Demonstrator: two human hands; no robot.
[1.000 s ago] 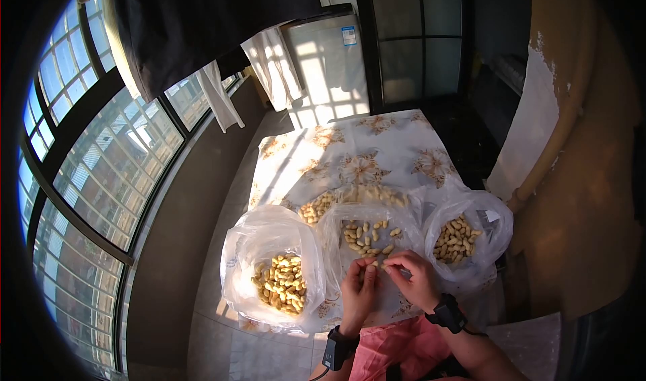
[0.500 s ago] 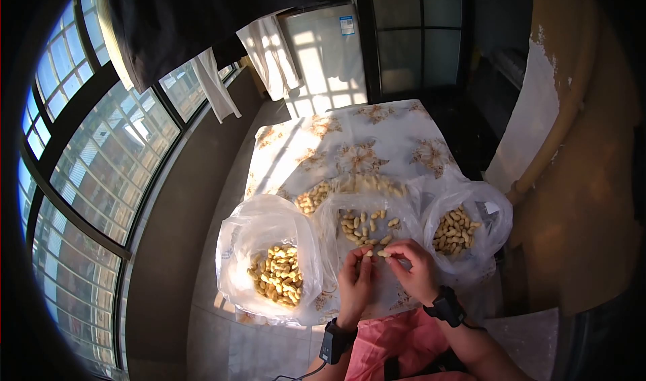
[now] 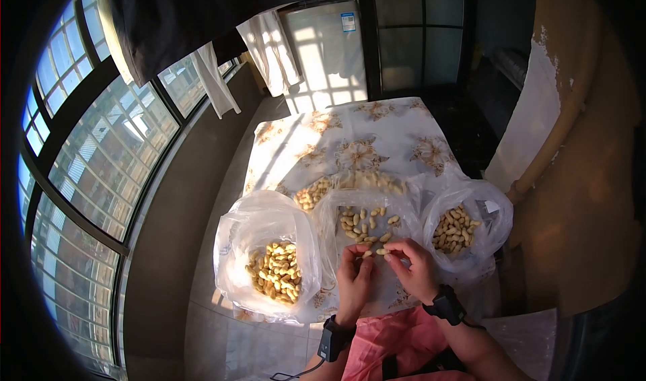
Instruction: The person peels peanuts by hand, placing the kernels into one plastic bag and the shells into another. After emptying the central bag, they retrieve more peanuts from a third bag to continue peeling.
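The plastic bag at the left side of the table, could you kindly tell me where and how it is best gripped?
Probably by its rim, gathered together from above: the plastic bag sits open with its mouth upward and its loose walls rising above the peanuts, which lie low inside. The thin, crumpled film would likely give if squeezed sideways.

Strong daylight came through the barred windows [image 3: 101, 165] on the left, casting a bright grid onto the pale appliance [image 3: 319, 64] at the back and a glaring white streak across the far left of the desk [image 3: 397, 133]. Peanuts [image 3: 274, 272] in the left bag [image 3: 232, 246] shone golden, while the brown wall [image 3: 572, 233] on the right was dim. A fisheye lens bowed the window frames and blackened the corners; small details looked soft.
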